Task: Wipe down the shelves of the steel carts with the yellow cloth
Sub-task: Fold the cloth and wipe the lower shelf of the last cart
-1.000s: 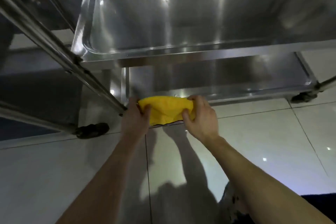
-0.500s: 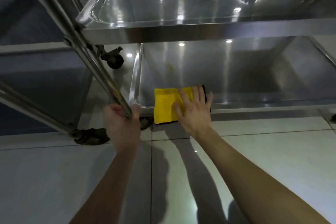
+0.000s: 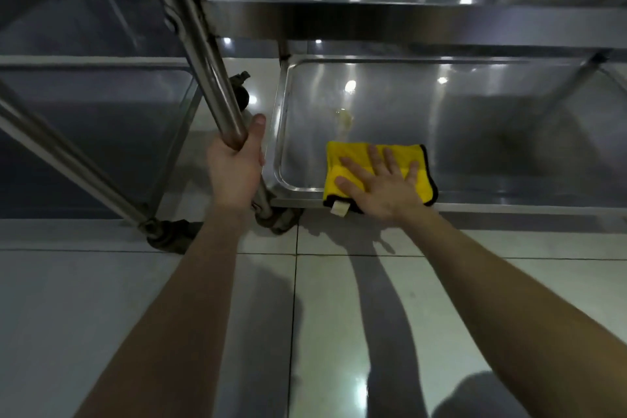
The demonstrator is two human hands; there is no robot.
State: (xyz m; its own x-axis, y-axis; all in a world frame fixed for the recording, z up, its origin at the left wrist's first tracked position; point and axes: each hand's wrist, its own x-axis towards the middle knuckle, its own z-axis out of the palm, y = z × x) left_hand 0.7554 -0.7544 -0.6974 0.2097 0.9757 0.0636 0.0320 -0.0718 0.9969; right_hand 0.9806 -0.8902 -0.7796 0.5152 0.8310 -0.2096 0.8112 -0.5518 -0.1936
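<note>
The yellow cloth (image 3: 349, 159), edged in black with a white tag, lies flat on the near left part of the steel cart's bottom shelf (image 3: 475, 132) and overlaps its front rim. My right hand (image 3: 380, 183) presses on it with fingers spread straight. My left hand (image 3: 235, 166) grips the cart's upright steel post (image 3: 203, 54) at the shelf's left corner. A small yellowish smear (image 3: 344, 115) marks the shelf just beyond the cloth. The shelf above (image 3: 407, 15) juts out over the bottom one.
A second steel cart (image 3: 84, 119) stands close on the left, its leg slanting down to a dark caster (image 3: 166, 237). Another caster (image 3: 278, 220) sits under the corner I hold. Pale glossy floor tiles (image 3: 339, 316) stretch toward me.
A second ago both hands held the bunched cloth at the shelf's front. My left hand has since taken the post, and my right hand has spread the cloth flat and slid it rightward on the shelf.
</note>
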